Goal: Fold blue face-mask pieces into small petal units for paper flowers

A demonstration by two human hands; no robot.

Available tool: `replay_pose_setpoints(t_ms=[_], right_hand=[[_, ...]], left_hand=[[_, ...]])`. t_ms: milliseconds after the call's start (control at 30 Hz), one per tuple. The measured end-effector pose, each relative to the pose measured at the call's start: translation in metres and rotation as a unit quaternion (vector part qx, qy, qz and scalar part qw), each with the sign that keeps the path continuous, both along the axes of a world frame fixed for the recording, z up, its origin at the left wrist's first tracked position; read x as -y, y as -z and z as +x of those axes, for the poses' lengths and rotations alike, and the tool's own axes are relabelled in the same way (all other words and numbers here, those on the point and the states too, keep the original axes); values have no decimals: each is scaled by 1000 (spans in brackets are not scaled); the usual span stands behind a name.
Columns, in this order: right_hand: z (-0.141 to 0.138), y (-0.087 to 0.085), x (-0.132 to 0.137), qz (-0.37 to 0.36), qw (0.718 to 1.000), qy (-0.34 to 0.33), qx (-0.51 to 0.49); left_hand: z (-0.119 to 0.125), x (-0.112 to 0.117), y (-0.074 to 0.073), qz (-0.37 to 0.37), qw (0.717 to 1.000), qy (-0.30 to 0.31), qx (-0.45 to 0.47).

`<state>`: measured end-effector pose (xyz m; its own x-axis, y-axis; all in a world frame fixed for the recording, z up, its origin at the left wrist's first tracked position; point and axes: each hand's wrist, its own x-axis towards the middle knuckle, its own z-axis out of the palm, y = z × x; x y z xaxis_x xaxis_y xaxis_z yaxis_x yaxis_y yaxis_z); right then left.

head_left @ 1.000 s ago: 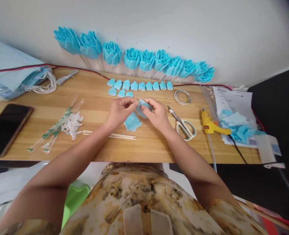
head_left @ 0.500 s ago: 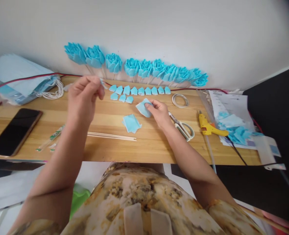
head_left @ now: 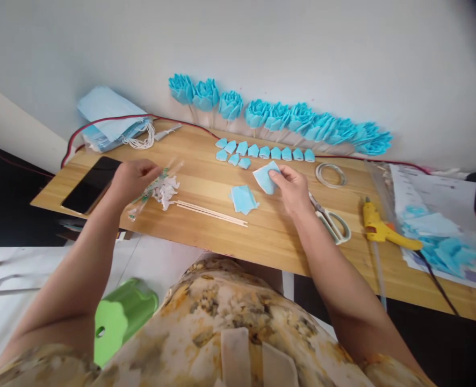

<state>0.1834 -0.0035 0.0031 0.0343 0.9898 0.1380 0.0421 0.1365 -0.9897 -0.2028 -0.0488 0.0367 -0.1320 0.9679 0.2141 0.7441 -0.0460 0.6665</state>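
My right hand (head_left: pixel 292 188) pinches a small light-blue fabric piece (head_left: pixel 265 178) just above the wooden table (head_left: pixel 270 236). My left hand (head_left: pixel 132 178) is out to the left, fingers curled over clear chopstick wrappers (head_left: pixel 154 188) and a heap of white scraps (head_left: pixel 165 191); whether it grips anything there is hidden. A few more blue pieces (head_left: pixel 243 199) lie stacked between my hands, beside two thin wooden sticks (head_left: pixel 210 212). A row of small folded blue petals (head_left: pixel 262 152) sits further back.
Several blue fabric roses (head_left: pixel 280 115) lean on the wall. Scissors (head_left: pixel 331 217), a tape roll (head_left: pixel 331 174) and a yellow glue gun (head_left: pixel 381 232) lie to the right, with papers and blue scraps (head_left: pixel 439 236) beyond. A phone (head_left: pixel 91 184) and face masks (head_left: pixel 111 119) are left. A green stool (head_left: pixel 121 317) stands below.
My left hand dropped from up near the petals to the wrappers and white scraps at the left. The head turned left. My right hand kept its blue piece.
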Motion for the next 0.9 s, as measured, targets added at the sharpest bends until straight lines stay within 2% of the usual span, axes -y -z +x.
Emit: replay_pose_setpoints(t_ms=[100,200,300,433,533,600,633,700,767,900], right_hand=[[1,0,-2,-9,999,3,-33],[3,1,-4,-14,998,6,-54],[4,4,-6,-13,998,0,-67],[5,6,-8,-38,997,-28,-64],[3,3,-6,-41,996,-46,-71],[1,-2,-3,-39,994,-54,-87],[0,-5,0,-41,993,-58,-93],[-2,-11,4,-47,992,-64,-97],[-4,-17,8,-48,992,-65,-93],[-3,-20,9,-39,992,-70,-98]], left_hand=[[-1,-1,6,-47,998,2,-32],[-1,0,6,-52,998,10,-28],[-4,2,3,-30,999,24,-15],[7,8,-9,53,998,22,6],[42,17,-20,92,994,2,64],[78,22,-22,57,980,47,182],[98,23,-22,13,970,83,230],[137,21,-16,-34,947,134,290],[171,12,-7,-72,925,154,339],[213,-12,7,-153,871,177,432]])
